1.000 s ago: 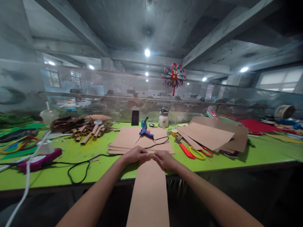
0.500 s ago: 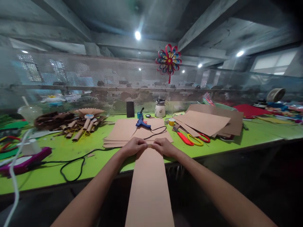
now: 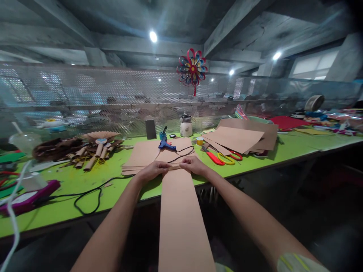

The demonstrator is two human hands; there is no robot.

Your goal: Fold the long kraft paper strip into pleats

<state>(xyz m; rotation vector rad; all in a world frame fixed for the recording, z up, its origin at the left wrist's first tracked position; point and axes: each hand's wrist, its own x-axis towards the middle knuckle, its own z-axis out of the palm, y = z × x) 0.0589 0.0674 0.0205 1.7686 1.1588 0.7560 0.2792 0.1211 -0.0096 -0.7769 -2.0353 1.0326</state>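
Brown paper with a smooth, matt face forms a long, straight-sided strip (image 3: 181, 219), running from the bottom of the view up to the near edge of the table. At its far end the left hand (image 3: 153, 170) and right hand (image 3: 195, 165) sit just apart, fingers curled, each pinching the end, which is turned into a narrow band; whether that band is folded flat or rolled, I cannot tell. Striped fabric shows on the right forearm.

Glossy green covers the table (image 3: 113, 198). On its left lies a chunky purple plastic power strip (image 3: 42, 198) with a boxy white plug, and a thin black cord (image 3: 99, 189) loops beside it. Just beyond the hands is a flat stack of paper (image 3: 136, 158), its layered edges slightly uneven, with a blue plastic glue gun (image 3: 166, 144) on top. To the right rest scissors (image 3: 226, 159) with rounded red and yellow handles. Left of the stack, slim paper tubes (image 3: 90, 163) lie heaped near a pleated paper fan (image 3: 100, 136).

Farther back, broad stiff sheets (image 3: 235, 138) overlap at angles, and a rounded pale bottle (image 3: 186, 128) stands upright. Behind rises a perforated screen (image 3: 127, 85), with a looped, many-petalled flower (image 3: 193, 68) at its top.
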